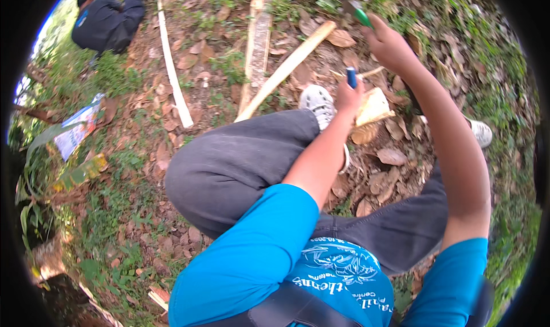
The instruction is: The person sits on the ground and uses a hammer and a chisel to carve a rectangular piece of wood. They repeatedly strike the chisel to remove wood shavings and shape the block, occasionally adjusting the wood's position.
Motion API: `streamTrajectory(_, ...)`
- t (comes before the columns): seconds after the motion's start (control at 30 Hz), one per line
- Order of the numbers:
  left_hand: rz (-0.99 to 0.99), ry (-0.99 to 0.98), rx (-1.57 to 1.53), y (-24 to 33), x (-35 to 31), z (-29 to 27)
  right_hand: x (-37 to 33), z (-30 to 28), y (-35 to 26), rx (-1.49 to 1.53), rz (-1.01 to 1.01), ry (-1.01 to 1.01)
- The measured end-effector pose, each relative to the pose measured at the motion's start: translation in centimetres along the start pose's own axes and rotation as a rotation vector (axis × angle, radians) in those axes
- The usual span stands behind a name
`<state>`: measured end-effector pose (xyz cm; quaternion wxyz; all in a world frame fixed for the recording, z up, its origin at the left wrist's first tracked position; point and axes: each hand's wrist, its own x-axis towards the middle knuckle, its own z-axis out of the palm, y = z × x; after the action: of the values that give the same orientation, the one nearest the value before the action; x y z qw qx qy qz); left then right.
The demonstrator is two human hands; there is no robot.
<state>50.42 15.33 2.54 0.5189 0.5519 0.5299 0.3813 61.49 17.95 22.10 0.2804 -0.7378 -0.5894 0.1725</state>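
Observation:
My left hand (pixel 348 96) is closed around a blue-handled chisel (pixel 351 76), whose handle end sticks up above the fist; the blade is hidden. Close beside that hand is a pale, rough-cut block of wood (pixel 373 107), lying on the leaves between my legs. Higher up and to the right, my right hand (pixel 388 43) grips a hammer (pixel 359 12) by its green handle. The hammer's head is raised well clear of the chisel and points up and left.
Long pale wooden poles (pixel 286 69) and a flat plank (pixel 260 34) lie ahead. Another stripped stick (pixel 172 63) is farther left. A person in dark clothes (pixel 109 20) is at the far left, near a plastic bag (pixel 80 126). Dry leaves and grass cover the ground.

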Motion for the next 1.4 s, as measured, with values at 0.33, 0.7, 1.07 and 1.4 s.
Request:
streamTrajectory(0.33,0.097,-0.009,-0.043,-5.8,2.5,1.1,-0.3,0.6,-0.8,-0.303,0.145,-0.504)
streamTrajectory(0.7,0.092,-0.011,-0.034,-6.5,2.2,-0.1,-1.0,2.2,-0.4,-0.451,0.080,-0.428)
streamTrajectory(1.07,0.343,-0.429,0.142,1.8,-9.9,1.2,-17.2,-2.5,2.5,0.657,0.571,-0.090)
streamTrajectory(1.4,0.802,-0.763,0.319,-3.0,-15.6,1.0,-27.8,-1.2,10.1,0.934,0.982,0.186)
